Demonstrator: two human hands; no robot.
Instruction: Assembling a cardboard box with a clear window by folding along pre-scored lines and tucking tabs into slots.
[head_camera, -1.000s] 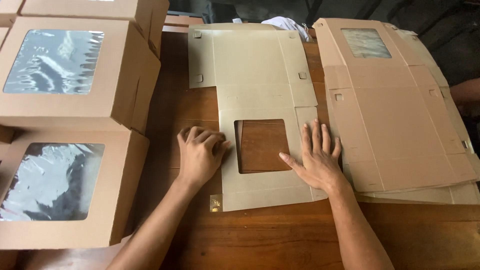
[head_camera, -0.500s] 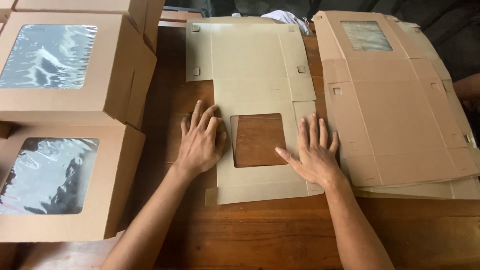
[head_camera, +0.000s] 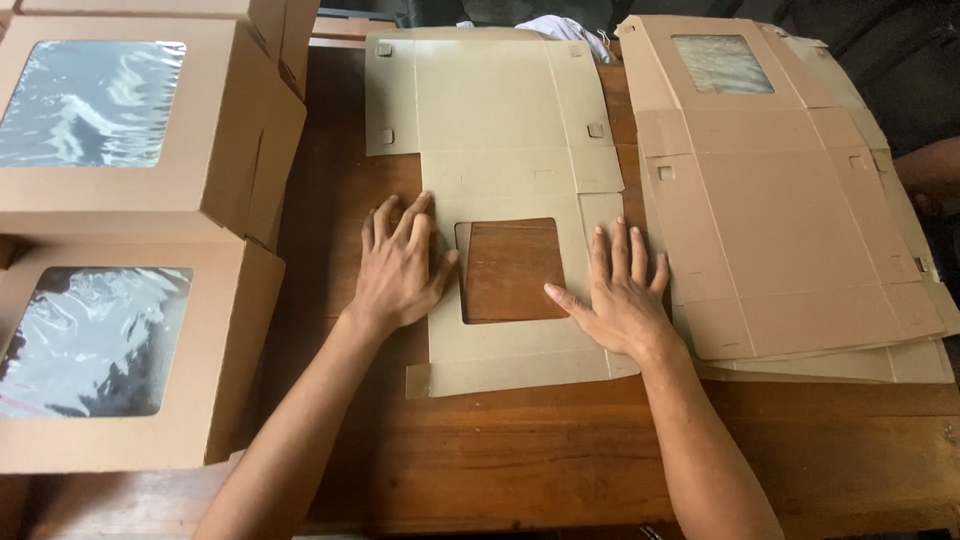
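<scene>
Flat, both hands still press the box blank, left fingers straighter.

Around the work, we saw other cartons.
We saw two folded window boxes at left, a stack of flat blanks at right, and a white cloth behind, all on the wooden table.

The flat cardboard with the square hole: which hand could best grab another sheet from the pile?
Probably the right hand: it lies on the flat cardboard right beside the pile. The left hand is farther away.
</scene>
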